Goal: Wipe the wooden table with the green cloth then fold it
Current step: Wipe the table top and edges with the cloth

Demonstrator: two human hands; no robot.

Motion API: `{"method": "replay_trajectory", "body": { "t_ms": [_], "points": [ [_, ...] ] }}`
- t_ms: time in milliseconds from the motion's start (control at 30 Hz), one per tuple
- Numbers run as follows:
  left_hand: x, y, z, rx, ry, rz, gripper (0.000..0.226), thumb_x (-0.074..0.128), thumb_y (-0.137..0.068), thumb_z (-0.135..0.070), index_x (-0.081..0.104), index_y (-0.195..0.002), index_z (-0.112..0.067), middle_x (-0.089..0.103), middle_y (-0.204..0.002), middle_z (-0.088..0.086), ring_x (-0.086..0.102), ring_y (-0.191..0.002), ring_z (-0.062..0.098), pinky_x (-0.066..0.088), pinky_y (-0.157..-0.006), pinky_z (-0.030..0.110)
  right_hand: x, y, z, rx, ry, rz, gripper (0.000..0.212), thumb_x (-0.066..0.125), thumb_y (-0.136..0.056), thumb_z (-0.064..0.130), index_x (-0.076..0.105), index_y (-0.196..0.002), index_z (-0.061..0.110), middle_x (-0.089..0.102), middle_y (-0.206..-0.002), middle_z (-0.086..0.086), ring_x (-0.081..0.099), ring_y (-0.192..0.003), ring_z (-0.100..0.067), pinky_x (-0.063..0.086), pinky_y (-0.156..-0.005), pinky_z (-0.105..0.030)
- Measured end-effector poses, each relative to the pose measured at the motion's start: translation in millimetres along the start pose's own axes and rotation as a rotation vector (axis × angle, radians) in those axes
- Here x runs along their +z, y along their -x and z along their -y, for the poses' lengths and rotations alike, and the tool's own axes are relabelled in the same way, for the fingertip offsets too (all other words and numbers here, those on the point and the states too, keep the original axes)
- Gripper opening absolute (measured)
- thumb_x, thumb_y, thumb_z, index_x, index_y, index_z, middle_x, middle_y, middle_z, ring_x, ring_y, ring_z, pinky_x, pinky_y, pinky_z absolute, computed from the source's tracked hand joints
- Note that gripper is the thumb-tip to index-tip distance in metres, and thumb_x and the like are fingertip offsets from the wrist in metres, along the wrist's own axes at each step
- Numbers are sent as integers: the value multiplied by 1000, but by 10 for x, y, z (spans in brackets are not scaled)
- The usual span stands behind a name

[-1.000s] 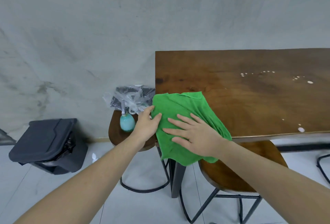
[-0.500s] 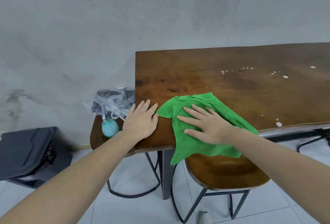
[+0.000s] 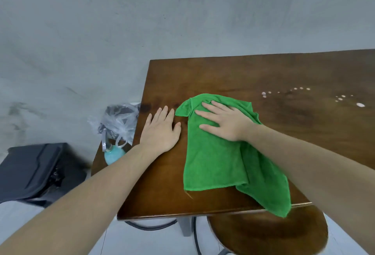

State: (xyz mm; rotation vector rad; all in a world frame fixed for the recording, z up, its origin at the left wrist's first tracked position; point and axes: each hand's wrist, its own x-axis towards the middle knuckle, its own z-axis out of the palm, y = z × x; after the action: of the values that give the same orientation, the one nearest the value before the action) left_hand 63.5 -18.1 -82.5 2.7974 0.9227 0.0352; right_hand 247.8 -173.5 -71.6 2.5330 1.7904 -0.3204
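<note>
The right hand lies flat, fingers spread, pressing down on the far end of the green cloth, gripping nothing, just palm weight. The left hand is open too, flat on the bare wood just left of the cloth, apparently bracing.

That cloth looks soft and light, a limp terry-type rag with no stiffness at all. It should bunch and drag under the palm rather than slide as one sheet, so broad flat pressure suits the wiping. For the fold, I'd say pinch it at the corners: the far left corner peeking out by the fingertips, and the near left corner by the loose thread.

It's a bright, even green, rumpled, with one layer doubled over on the right side. It sits on the left part of the wooden table, stretching from mid-depth back toward the near edge, where its right corner hangs off above the stool.

Off to the far right, white droplets dot the wood, well apart from the cloth, so the wiping looks far from done.
</note>
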Motion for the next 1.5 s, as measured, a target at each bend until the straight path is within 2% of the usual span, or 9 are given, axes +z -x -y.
{"method": "replay_trajectory", "body": {
  "t_ms": [267, 533, 667, 800, 933, 1067, 1167, 1333, 1500],
  "points": [
    [-6, -588, -144, -8, -29, -11, 56, 19, -105, -42, 16, -158, -25, 10, -167, -2, 4, -153, 15, 2, -124, 42, -151, -767, -784, 252, -52, -31, 65, 8, -92, 77, 3, -154, 55, -5, -168, 11, -5, -155, -16, 5, -122, -56],
    [25, -930, -141, -67, 21, -65, 55, 21, -103, -42, 18, -157, -32, 13, -166, -5, 6, -153, 14, 2, -124, 46, -213, -1193, -549, -256, 97, 0, 57, 12, -97, 68, 3, -152, 59, -1, -168, 12, -2, -155, -19, -5, -122, -57],
    [8, -1178, -206, -109, 62, -54, 58, 24, -102, -41, 17, -158, -30, 12, -166, -4, 5, -153, 14, 2, -123, 49, -303, -1549, -641, -311, 106, 5, 62, 12, -93, 75, 7, -152, 57, 1, -167, 16, 0, -155, -14, -3, -123, -51],
    [-1, -1399, -282, -160, 53, -63, 58, 25, -101, -44, 19, -157, -30, 12, -166, -4, 5, -153, 15, 1, -122, 51, -432, -1965, -835, -227, 67, -10, 66, 11, -92, 79, 8, -154, 56, 3, -168, 13, 2, -154, -14, -3, -124, -49],
    [-1, -1587, -301, -193, 50, -67, 55, 24, -101, -48, 22, -155, -36, 12, -166, -8, 3, -153, 13, -1, -122, 52, -454, -2174, -1275, 34, 33, -54, 74, 6, -90, 80, 5, -157, 49, 0, -169, 1, 2, -155, -22, 0, -124, -47],
    [54, -1623, -305, -191, 20, -117, 53, 20, -102, -47, 23, -154, -38, 15, -165, -9, 3, -153, 12, 0, -122, 53, -409, -2250, -1375, 181, 56, -93, 73, 8, -95, 70, 6, -160, 38, 2, -169, -8, 4, -155, -29, 3, -124, -51],
    [71, -1614, -300, -194, 31, -139, 53, 21, -102, -47, 25, -154, -38, 16, -165, -11, 3, -152, 11, -1, -122, 52, -463, -2379, -1237, 17, 66, -85, 66, 13, -98, 64, 6, -159, 39, 3, -169, 0, 3, -155, -24, 3, -123, -54],
    [81, -1620, -294, -210, 33, -140, 52, 23, -101, -48, 24, -153, -40, 16, -164, -14, 2, -152, 8, -2, -122, 49, -590, -2804, -1035, -367, 125, -17, 61, 15, -101, 64, 6, -158, 46, 2, -169, 7, 1, -155, -17, 0, -124, -46],
    [59, -1608, -292, -221, 40, -150, 53, 27, -99, -53, 28, -152, -42, 19, -163, -16, 5, -151, 5, 0, -123, 47, -684, -3007, -1261, -416, 70, 11, 65, 16, -94, 77, 11, -154, 54, 5, -167, 16, 3, -154, -12, 3, -124, -47]
  ]
}}
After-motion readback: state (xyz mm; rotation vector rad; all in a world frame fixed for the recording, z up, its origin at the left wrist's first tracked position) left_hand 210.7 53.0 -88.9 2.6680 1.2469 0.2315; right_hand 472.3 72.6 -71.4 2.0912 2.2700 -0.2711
